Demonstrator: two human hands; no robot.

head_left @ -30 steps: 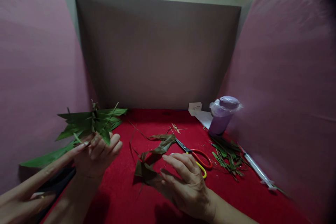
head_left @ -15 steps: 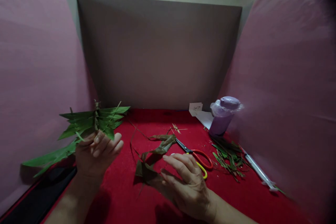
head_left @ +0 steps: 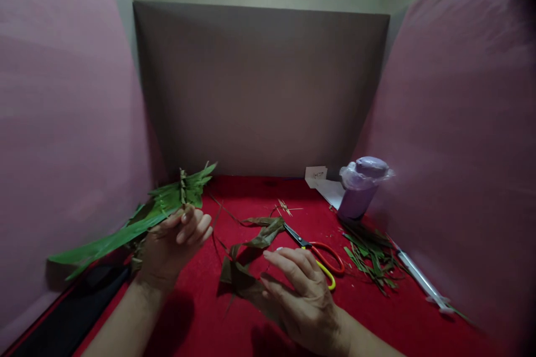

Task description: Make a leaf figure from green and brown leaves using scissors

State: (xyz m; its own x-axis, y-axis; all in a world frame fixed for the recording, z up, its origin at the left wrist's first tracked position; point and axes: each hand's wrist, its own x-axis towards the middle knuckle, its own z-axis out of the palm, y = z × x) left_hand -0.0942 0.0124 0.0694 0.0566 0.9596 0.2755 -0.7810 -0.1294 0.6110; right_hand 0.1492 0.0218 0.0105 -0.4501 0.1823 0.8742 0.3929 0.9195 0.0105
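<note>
Pinched in my left hand (head_left: 173, 248) is the brown stem of a green leaf arrangement (head_left: 196, 185), raised above the left side of the cloth and seen rather edge-on. A long green leaf (head_left: 100, 242) stretches leftward behind that hand. My right hand (head_left: 305, 301) is open, its fingers stretched out and its palm low over one end of a twisted dried brown leaf (head_left: 243, 279); whether it touches the leaf is hidden. Just beyond the right fingers lie scissors (head_left: 310, 245) with one red and one yellow handle.
Several toothpicks (head_left: 285, 208) rest on the red cloth (head_left: 251, 195). To the right are green leaf scraps (head_left: 372, 256), a syringe-like clear tube (head_left: 421, 279) and a purple plastic-wrapped container (head_left: 358, 195). A white card (head_left: 315, 175) stands at the back; a black item (head_left: 79, 307) lies left.
My left hand has shifted slightly right and turned the leaf arrangement, so its spread face now appears narrower. The right hand has hardly moved; the whole view has shifted a little.
</note>
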